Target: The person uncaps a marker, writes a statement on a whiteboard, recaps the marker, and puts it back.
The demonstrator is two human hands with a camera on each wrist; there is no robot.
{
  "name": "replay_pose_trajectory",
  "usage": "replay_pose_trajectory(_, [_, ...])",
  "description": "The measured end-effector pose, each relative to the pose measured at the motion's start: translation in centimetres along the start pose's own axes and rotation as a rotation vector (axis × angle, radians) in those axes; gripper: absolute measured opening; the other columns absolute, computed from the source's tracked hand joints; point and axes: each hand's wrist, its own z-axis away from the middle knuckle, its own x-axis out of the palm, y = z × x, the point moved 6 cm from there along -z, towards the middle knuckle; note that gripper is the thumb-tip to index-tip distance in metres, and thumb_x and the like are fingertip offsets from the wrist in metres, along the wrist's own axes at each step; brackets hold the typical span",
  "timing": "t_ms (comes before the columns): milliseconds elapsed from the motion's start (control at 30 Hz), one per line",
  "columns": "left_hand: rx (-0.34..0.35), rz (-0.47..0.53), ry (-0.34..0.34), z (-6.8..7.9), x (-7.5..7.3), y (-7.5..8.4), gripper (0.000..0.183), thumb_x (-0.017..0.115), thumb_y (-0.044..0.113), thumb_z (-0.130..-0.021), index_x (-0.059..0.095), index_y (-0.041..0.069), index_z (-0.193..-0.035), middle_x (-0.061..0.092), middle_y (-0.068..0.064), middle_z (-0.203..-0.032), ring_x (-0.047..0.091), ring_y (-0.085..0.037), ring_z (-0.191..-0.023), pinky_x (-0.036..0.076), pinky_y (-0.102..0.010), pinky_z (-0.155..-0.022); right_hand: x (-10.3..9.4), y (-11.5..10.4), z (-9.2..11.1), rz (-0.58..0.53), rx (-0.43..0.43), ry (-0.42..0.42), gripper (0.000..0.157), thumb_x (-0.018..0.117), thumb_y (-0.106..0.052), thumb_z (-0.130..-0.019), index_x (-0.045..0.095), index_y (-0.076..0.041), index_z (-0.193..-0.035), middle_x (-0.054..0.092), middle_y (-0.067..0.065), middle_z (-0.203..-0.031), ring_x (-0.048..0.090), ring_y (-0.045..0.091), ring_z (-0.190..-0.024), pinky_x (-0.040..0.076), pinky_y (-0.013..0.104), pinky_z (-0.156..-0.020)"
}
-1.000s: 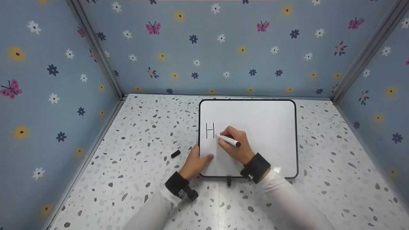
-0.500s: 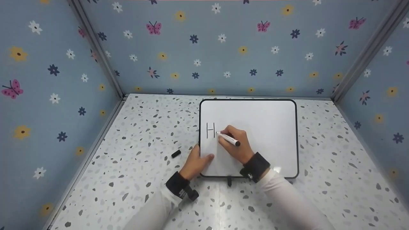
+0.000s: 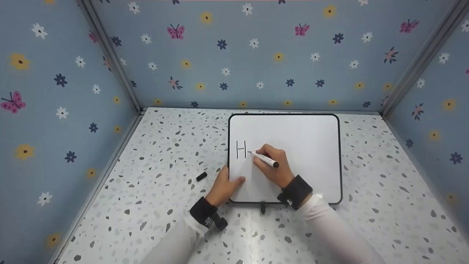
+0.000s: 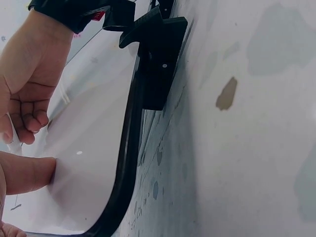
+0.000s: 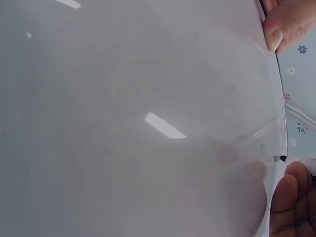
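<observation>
A whiteboard [image 3: 304, 146] with a dark frame lies on the speckled surface, bearing a black letter H [image 3: 241, 149] near its left side. My right hand [image 3: 279, 168] pinches a white marker [image 3: 264, 159] with a black end. The marker tip is at a short dark stroke just right of the H. My left hand [image 3: 221, 189] grips the board's left edge, its thumb on the white face; its other fingers are mostly hidden in the head view. The left thumb [image 4: 29, 174] presses the board in the left wrist view.
A black marker cap [image 3: 201, 176] lies left of the board. From the board's near edge sticks out a black clip-like piece [image 3: 262, 208]. Flower-patterned blue panels [image 3: 256, 55] stand behind and at both sides of the speckled table [image 3: 165, 139].
My right hand has shifted slightly rightward with the marker, and a short horizontal stroke now shows beside the H. My left hand keeps its place on the board's edge.
</observation>
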Motion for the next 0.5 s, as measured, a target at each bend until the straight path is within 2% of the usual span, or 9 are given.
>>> replay_pose_trajectory(500, [-0.024, 0.001, 0.002, -0.11, 0.14, -0.06, 0.068, 0.07, 0.013, -0.1, 0.042, -0.002, -0.16, 0.06, -0.025, -0.151, 0.064, -0.039, -0.136, 0.052, -0.054, -0.118, -0.86, 0.21, -0.45, 0.006, -0.007, 0.041, 0.011, 0.069, 0.009, -0.08, 0.064, -0.001, -0.079, 0.074, 0.013, -0.074, 0.056, 0.012, -0.061, 0.041, 0.015, -0.059])
